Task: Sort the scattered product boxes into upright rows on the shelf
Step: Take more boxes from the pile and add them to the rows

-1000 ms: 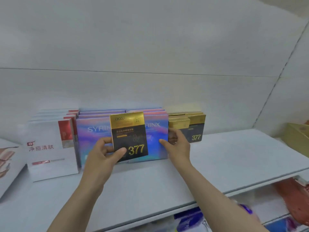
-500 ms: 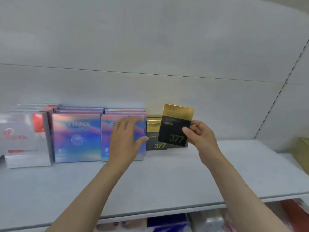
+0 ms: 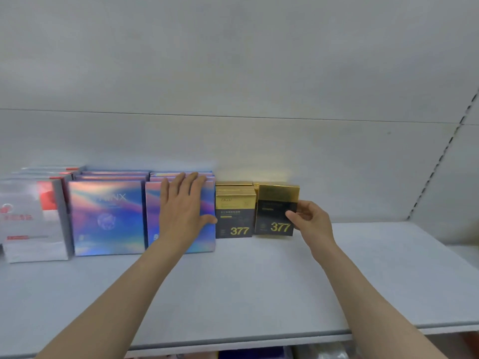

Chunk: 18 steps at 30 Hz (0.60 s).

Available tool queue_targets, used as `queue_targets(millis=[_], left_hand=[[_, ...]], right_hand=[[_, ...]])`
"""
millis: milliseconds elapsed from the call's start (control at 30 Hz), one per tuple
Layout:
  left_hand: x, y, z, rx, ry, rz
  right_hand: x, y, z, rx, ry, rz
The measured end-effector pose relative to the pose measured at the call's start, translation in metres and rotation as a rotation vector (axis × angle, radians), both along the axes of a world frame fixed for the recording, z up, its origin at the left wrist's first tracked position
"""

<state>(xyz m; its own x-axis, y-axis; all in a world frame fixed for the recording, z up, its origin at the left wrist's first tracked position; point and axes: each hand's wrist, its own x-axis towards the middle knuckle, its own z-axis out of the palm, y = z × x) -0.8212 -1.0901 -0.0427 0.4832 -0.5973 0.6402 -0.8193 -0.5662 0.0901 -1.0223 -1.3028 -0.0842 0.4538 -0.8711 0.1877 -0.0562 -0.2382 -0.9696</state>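
My right hand [image 3: 309,220] pinches a gold-and-black box marked 377 [image 3: 276,209] by its right edge, holding it upright at the shelf's back, right of another 377 box [image 3: 234,215] that fronts a short row. My left hand [image 3: 184,212] lies flat with straight fingers against the front of a holographic blue-pink box [image 3: 153,218]. A second holographic box [image 3: 106,217] stands to its left, each fronting a row. White-and-red boxes [image 3: 33,218] stand upright at the far left.
The grey shelf board [image 3: 246,294] stretches bare in front of the rows and to the right of the gold boxes. Its front edge runs along the bottom. Blurred coloured goods [image 3: 254,354] show on the level below. A slotted upright [image 3: 440,156] runs up the right wall.
The 377 box passed from my left hand to my right, then moved down and right to stand beside the gold row. My left hand went flat onto the holographic box.
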Motion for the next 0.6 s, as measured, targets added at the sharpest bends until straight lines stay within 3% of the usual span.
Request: queue_targets(millis=[600], left_hand=[[0.006,0.001,-0.002,0.025,-0.036,-0.02]], right_hand=[[0.027,0.014,-0.012,-0.219,0.279,-0.026]])
